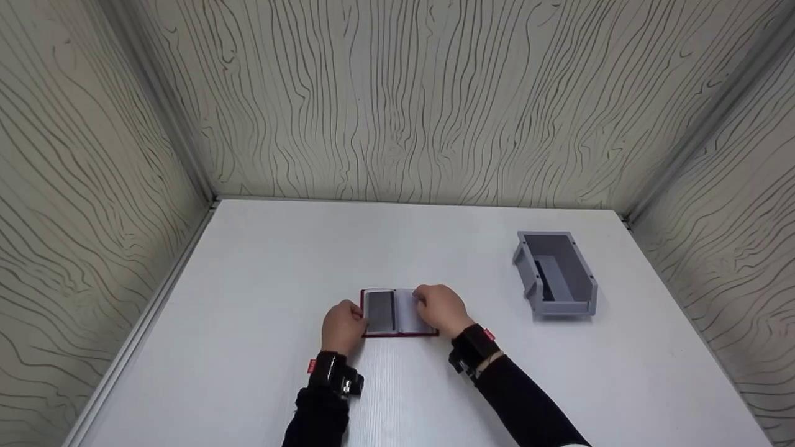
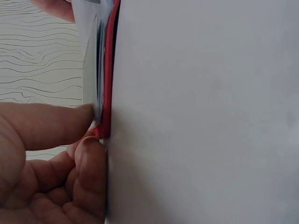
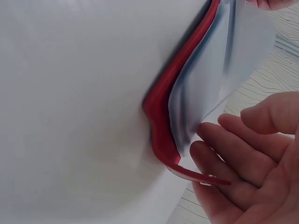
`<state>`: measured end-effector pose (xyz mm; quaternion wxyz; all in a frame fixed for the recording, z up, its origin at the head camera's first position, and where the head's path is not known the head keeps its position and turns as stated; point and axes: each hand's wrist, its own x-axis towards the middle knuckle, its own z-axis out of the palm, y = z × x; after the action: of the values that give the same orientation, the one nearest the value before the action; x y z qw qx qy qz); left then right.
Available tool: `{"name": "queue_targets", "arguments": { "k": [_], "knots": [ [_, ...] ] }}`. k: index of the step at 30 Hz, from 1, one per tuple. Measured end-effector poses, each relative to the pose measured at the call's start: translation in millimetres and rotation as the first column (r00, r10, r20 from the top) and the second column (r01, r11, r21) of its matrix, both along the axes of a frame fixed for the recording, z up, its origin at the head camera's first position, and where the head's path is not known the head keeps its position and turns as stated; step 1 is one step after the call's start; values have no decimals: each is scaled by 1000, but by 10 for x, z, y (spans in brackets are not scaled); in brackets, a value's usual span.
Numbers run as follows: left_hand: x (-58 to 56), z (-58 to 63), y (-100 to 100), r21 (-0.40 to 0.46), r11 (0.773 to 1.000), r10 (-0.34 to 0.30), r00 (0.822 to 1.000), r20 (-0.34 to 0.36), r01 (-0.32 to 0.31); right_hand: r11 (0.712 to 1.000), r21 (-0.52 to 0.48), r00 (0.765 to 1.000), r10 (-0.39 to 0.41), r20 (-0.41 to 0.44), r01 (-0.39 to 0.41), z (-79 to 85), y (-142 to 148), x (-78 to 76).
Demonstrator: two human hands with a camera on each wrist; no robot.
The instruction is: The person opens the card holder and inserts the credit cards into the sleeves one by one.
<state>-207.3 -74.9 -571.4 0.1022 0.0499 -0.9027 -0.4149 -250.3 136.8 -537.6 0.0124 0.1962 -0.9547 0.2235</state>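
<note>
A small red-covered card holder [image 1: 397,336] lies spread open on the white table between both hands. Its left side shows a dark grey panel [image 1: 381,310] and its right side pale plastic sleeves [image 1: 407,313]. My left hand [image 1: 341,326] pinches the left edge; in the left wrist view the thumb [image 2: 56,123] is on the pages and the curled fingers are at the red cover [image 2: 109,70]. My right hand [image 3: 252,158] is loosely bent beside the clear sleeves [image 3: 205,79], thumb apart from the fingers. The bent red cover end [image 3: 196,176] reaches those fingers.
A grey plastic bin [image 1: 562,308] stands at the right of the white table [image 1: 298,254], with a dark strip [image 1: 545,280] inside. Wood-patterned panels [image 1: 397,105] rise at the back and both sides.
</note>
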Motion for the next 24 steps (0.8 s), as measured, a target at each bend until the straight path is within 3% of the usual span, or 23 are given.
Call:
{"name": "queue_targets", "arguments": {
  "k": [9, 24],
  "knots": [
    [2, -5, -4, 4, 1000, -2, 1000, -18, 2, 1000, 1, 998, 21, 57, -21, 5, -54, 13],
    [-9, -48, -28, -16, 1000, -18, 998, -56, 17, 989, -63, 990, 138, 31, -136, -17, -164, 61]
  ]
}}
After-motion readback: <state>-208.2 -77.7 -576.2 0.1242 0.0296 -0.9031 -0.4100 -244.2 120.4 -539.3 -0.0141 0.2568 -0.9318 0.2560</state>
